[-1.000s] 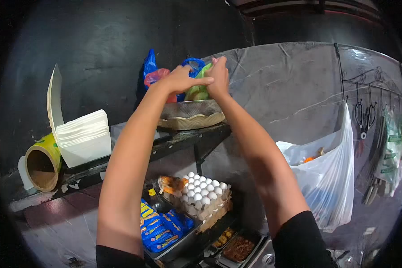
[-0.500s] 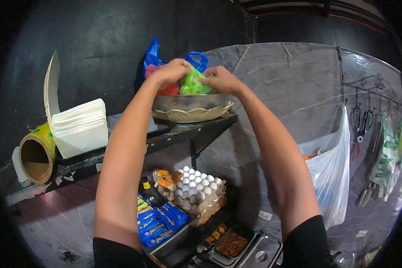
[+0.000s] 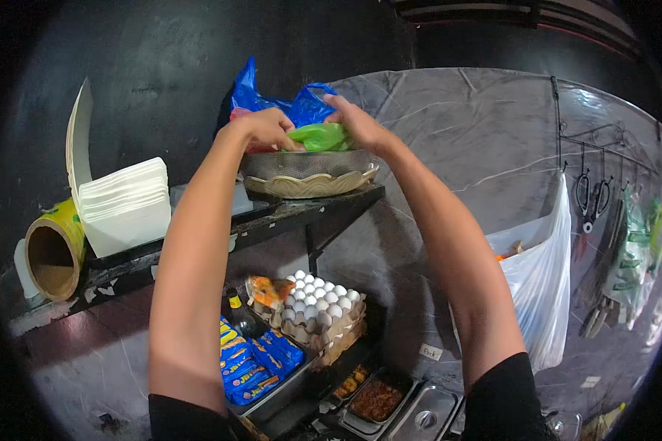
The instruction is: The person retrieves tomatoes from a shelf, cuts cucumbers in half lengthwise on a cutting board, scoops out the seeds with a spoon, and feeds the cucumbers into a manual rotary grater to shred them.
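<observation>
On the upper shelf, a green plastic bag [image 3: 322, 137] lies low in a perforated metal strainer [image 3: 309, 163], which rests on a scalloped tan tray [image 3: 309, 185]. My left hand [image 3: 267, 128] has its fingers curled onto the bag's left side. At the right side of the bag is my right hand [image 3: 351, 123], one digit raised and apart while the others are partly hidden behind the green plastic. Blue plastic bags [image 3: 309, 106] stick up behind both hands. A bit of red plastic [image 3: 239, 113] shows beside my left wrist.
White paper trays [image 3: 125, 206] and a yellow-wrapped cardboard roll [image 3: 55, 250] stand left on the shelf. Below are eggs in cartons [image 3: 320, 301], blue packets [image 3: 261, 364] and metal food pans [image 3: 426, 415]. A white bag [image 3: 541, 287] and scissors [image 3: 592, 198] hang at right.
The green bag has gone from standing bunched up to lying lower and flatter. My right hand has turned with a digit raised; my left hand has lowered onto the bag.
</observation>
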Action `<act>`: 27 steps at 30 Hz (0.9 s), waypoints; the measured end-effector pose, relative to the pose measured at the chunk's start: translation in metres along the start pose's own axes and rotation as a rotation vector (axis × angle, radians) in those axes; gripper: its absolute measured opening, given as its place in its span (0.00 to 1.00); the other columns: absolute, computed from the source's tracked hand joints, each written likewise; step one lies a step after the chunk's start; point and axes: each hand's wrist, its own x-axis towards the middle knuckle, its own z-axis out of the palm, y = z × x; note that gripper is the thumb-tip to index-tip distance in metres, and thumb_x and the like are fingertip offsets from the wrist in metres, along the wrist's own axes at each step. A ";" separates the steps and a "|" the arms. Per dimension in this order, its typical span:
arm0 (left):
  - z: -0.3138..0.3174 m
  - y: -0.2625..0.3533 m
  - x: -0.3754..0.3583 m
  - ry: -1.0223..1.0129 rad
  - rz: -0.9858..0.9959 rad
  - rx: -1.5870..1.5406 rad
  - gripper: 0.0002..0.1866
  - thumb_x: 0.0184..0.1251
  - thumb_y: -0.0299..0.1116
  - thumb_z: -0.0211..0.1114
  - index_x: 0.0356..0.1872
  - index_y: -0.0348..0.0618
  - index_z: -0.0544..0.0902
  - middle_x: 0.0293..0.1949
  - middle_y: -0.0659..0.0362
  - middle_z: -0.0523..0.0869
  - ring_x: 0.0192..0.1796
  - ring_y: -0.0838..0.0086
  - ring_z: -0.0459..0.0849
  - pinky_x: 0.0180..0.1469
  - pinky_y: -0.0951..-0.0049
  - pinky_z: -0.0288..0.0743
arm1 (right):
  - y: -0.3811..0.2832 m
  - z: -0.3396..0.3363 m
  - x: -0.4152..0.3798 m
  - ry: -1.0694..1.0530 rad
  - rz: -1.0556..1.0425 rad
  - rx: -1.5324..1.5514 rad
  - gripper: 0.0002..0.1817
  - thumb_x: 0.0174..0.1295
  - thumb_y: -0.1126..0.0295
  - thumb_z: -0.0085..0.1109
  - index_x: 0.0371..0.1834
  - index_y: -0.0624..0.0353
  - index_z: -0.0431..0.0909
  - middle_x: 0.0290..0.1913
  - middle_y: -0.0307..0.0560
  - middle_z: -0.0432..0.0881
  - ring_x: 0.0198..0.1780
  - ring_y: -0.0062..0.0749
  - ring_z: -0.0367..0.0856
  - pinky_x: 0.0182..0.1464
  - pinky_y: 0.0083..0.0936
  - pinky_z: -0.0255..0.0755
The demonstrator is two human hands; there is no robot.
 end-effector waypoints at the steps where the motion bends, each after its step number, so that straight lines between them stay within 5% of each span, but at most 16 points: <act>1: 0.001 0.017 -0.017 -0.018 -0.070 -0.061 0.25 0.58 0.54 0.79 0.37 0.38 0.89 0.27 0.65 0.83 0.24 0.78 0.74 0.27 0.73 0.63 | 0.005 0.001 0.009 0.063 -0.052 -0.240 0.29 0.65 0.43 0.55 0.41 0.62 0.88 0.36 0.50 0.88 0.36 0.35 0.82 0.44 0.34 0.75; 3: 0.002 0.025 -0.020 -0.030 -0.194 -0.319 0.28 0.60 0.57 0.76 0.35 0.36 0.88 0.27 0.64 0.82 0.24 0.77 0.74 0.26 0.73 0.63 | 0.013 0.010 0.026 0.189 -0.154 -0.721 0.29 0.66 0.43 0.52 0.46 0.60 0.88 0.42 0.53 0.90 0.40 0.41 0.85 0.47 0.35 0.76; 4: -0.001 0.021 -0.014 -0.020 -0.250 -0.514 0.29 0.61 0.59 0.75 0.34 0.35 0.88 0.27 0.64 0.82 0.23 0.77 0.74 0.26 0.73 0.63 | -0.018 0.021 0.004 0.084 0.029 -0.909 0.25 0.67 0.48 0.51 0.49 0.56 0.88 0.54 0.52 0.88 0.52 0.48 0.86 0.53 0.39 0.77; 6: 0.001 0.010 -0.007 0.049 -0.269 -0.632 0.28 0.62 0.57 0.75 0.30 0.35 0.88 0.25 0.62 0.82 0.24 0.78 0.74 0.26 0.73 0.64 | -0.041 0.027 0.000 -0.116 0.066 -1.026 0.21 0.63 0.56 0.54 0.54 0.49 0.87 0.51 0.48 0.89 0.50 0.44 0.86 0.52 0.39 0.77; 9: 0.009 0.004 0.009 0.087 -0.187 -0.081 0.20 0.62 0.49 0.75 0.28 0.40 0.88 0.24 0.62 0.81 0.26 0.80 0.74 0.27 0.74 0.65 | -0.047 0.031 0.023 -0.244 0.151 -1.217 0.24 0.60 0.61 0.60 0.62 0.38 0.83 0.53 0.42 0.88 0.52 0.40 0.85 0.53 0.38 0.78; 13: 0.002 0.011 0.007 0.008 -0.264 0.025 0.13 0.56 0.42 0.76 0.26 0.44 0.86 0.26 0.64 0.81 0.28 0.82 0.73 0.29 0.74 0.63 | -0.042 0.030 0.039 -0.386 0.207 -1.254 0.27 0.63 0.57 0.61 0.68 0.33 0.77 0.60 0.41 0.85 0.59 0.41 0.82 0.58 0.40 0.76; 16: 0.006 0.015 -0.004 -0.074 -0.194 -0.127 0.12 0.56 0.39 0.75 0.35 0.43 0.87 0.31 0.62 0.84 0.33 0.79 0.78 0.33 0.72 0.69 | 0.014 0.014 0.103 -0.405 0.236 -1.266 0.28 0.65 0.54 0.62 0.71 0.30 0.75 0.65 0.42 0.82 0.63 0.42 0.79 0.62 0.42 0.73; 20: 0.010 0.023 0.007 -0.142 -0.349 0.015 0.20 0.60 0.33 0.69 0.53 0.39 0.86 0.43 0.53 0.89 0.44 0.66 0.87 0.46 0.63 0.80 | -0.018 0.037 0.075 -0.145 0.419 -1.182 0.32 0.64 0.46 0.62 0.72 0.37 0.74 0.68 0.48 0.79 0.66 0.44 0.78 0.66 0.41 0.72; 24: 0.012 0.024 0.002 -0.152 -0.368 0.023 0.20 0.60 0.31 0.67 0.51 0.28 0.85 0.49 0.45 0.89 0.45 0.60 0.90 0.51 0.51 0.83 | -0.024 0.050 0.071 -0.172 0.355 -1.263 0.32 0.61 0.45 0.63 0.67 0.47 0.79 0.65 0.51 0.81 0.62 0.46 0.81 0.61 0.41 0.74; 27: 0.011 0.018 -0.004 -0.170 -0.337 -0.086 0.22 0.58 0.34 0.70 0.51 0.29 0.86 0.48 0.44 0.89 0.45 0.58 0.90 0.50 0.51 0.83 | -0.036 0.045 0.055 -0.275 0.242 -1.341 0.30 0.61 0.47 0.63 0.63 0.50 0.82 0.61 0.49 0.84 0.58 0.43 0.83 0.58 0.41 0.75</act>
